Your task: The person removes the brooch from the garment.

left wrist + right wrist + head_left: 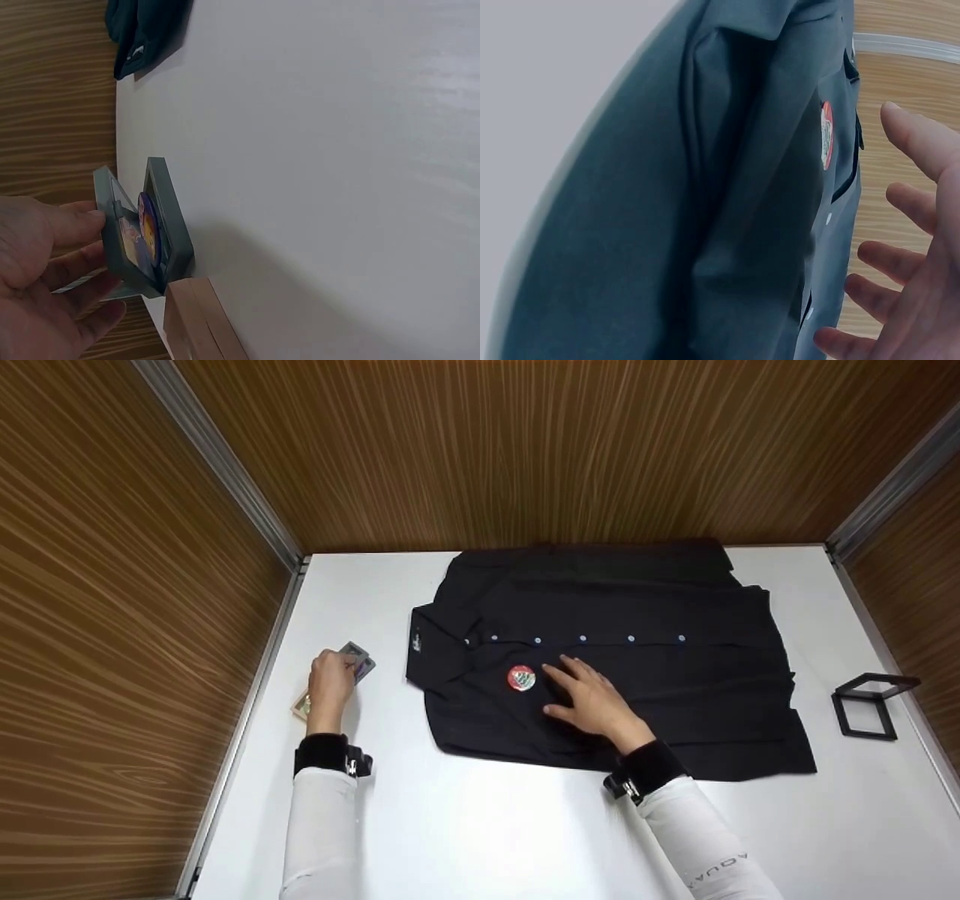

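Work looks perhaps half done: a purple badge sits inside the partly opened grey case my left hand grips beside a wooden case, a red badge already lies on the dark shirt near my spread right hand, and a black frame stands opened far right.

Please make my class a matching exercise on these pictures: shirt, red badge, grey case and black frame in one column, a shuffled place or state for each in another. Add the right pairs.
Things
1. shirt
2. red badge
3. grey case
4. black frame

Places and states
A. gripped by the left hand
B. near the right edge of the table in the head view
C. spread out, its buttons in a row
D. lying on the shirt

Pairs: 1-C, 2-D, 3-A, 4-B
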Motion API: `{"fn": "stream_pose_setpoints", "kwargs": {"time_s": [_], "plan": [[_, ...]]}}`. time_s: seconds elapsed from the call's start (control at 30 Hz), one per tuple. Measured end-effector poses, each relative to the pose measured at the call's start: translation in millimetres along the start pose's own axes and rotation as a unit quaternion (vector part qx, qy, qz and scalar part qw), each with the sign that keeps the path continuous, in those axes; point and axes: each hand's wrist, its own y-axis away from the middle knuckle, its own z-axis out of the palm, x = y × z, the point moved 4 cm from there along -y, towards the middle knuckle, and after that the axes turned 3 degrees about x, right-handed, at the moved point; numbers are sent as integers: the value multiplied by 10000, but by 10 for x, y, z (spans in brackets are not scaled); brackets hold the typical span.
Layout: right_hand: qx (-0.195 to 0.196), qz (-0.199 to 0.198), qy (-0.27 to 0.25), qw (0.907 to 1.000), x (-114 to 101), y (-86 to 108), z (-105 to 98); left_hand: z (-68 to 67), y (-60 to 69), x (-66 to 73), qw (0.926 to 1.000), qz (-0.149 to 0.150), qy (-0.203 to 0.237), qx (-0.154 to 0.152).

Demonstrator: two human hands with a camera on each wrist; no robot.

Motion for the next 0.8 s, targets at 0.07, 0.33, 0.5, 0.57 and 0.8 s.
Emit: {"fn": "stream_pose_setpoints", "kwargs": {"time_s": [0.07, 0.33, 0.5, 0.57, 0.8], "plan": [[-17, -1, -1, 10000, 3, -1, 3, 13, 7, -3, 9999, 8, 51, -92], [-54, 4, -102, 9999, 7, 7, 6, 49, 22, -6, 9994, 51, 122, -310], [-71, 49, -149, 9999, -2, 9, -1, 55, 25, 1, 9991, 138, 69, -401], [-77, 55, -149, 9998, -2, 8, 0, 55, 23, 1, 9991, 173, 61, -382], [-35, 26, -195, 9998, 4, 6, 13, 65, 7, -2, 9984, 213, 163, -500]]}}
